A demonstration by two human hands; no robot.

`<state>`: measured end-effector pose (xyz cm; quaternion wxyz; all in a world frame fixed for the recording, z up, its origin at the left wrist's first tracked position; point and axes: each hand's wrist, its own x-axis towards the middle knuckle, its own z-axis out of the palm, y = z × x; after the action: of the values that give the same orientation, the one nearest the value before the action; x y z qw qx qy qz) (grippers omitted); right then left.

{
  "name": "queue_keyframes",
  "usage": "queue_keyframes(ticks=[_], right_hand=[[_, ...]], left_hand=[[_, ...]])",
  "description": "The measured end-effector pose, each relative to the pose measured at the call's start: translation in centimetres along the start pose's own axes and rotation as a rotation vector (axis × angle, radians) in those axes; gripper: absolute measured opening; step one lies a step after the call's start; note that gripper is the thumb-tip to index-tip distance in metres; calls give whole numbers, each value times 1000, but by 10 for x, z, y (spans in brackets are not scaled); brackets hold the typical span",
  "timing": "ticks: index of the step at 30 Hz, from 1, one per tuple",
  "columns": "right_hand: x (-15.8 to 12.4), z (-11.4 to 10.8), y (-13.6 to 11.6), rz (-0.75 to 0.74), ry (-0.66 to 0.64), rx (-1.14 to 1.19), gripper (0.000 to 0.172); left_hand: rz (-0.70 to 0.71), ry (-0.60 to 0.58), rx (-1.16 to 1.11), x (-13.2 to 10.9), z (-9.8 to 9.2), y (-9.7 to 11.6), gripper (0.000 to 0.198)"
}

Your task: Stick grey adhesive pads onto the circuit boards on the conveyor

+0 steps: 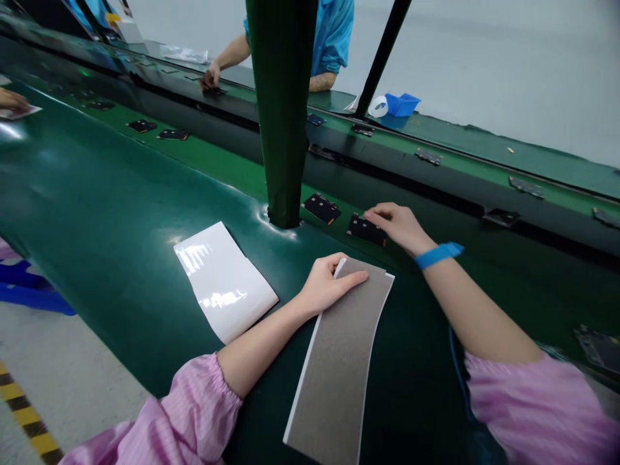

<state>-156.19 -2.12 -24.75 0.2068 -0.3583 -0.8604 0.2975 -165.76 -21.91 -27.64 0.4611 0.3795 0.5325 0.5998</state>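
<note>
My left hand (329, 284) grips the upper end of a long grey sheet (346, 361) with a white backing, thumb on top and fingers beneath. The sheet slants down toward me over the green table. My right hand (394, 223), with a blue wristband (440, 255), is over a dark circuit board (365, 230) on the green belt. Its fingertips are pinched together at the board's upper edge; whatever is between them is too small to tell. Just left of that board lies another dark circuit board (321, 208).
A glossy white sheet (225, 281) lies left of my left forearm. A green post (283, 129) rises between table and belt. Several boards lie along the belts. Across them, a co-worker's hand (210, 77) touches a board. A tape roll (378, 106) and blue bin (403, 104) stand behind.
</note>
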Motion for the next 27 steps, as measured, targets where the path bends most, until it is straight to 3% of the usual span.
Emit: queue_keyframes(ticks=[4, 8, 15, 21, 25, 27], right_hand=[[50, 32, -2, -47, -84, -31, 22], [64, 47, 8, 18, -164, 13, 18], [54, 37, 19, 41, -183, -10, 19], [45, 39, 19, 57, -98, -122, 13], [34, 29, 11, 156, 31, -23, 39], [17, 16, 2, 127, 38, 61, 34]], left_hand=[[-4, -3, 1, -1, -1, 1, 29], [-20, 4, 2, -1, 0, 2, 28], [-5, -1, 8, 0, -1, 2, 26], [23, -8, 15, 0, -1, 0, 26], [24, 0, 15, 0, -1, -1, 26], [26, 12, 8, 0, -1, -1, 27]])
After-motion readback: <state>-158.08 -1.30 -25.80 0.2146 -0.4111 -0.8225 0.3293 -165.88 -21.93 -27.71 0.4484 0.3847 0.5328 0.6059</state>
